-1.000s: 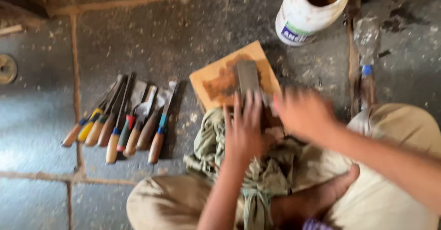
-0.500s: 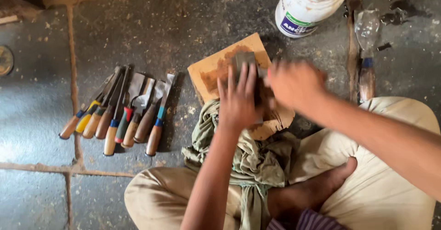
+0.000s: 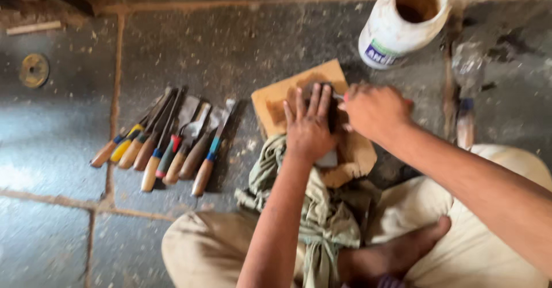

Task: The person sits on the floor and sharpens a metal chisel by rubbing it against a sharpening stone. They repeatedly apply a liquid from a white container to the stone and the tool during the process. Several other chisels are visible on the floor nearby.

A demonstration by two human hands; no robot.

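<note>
Both hands have slid back along the board (image 3: 287,101) since a moment ago. Our left hand (image 3: 310,128) presses flat, fingers spread, on the dark stone (image 3: 329,115); our right hand (image 3: 375,111) is fisted around a tool, mid sharpening stroke.

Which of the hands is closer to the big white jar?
The right hand. It sits just below the white jar, on the wooden board. The left hand presses the board further left and lower, farther away.
</note>
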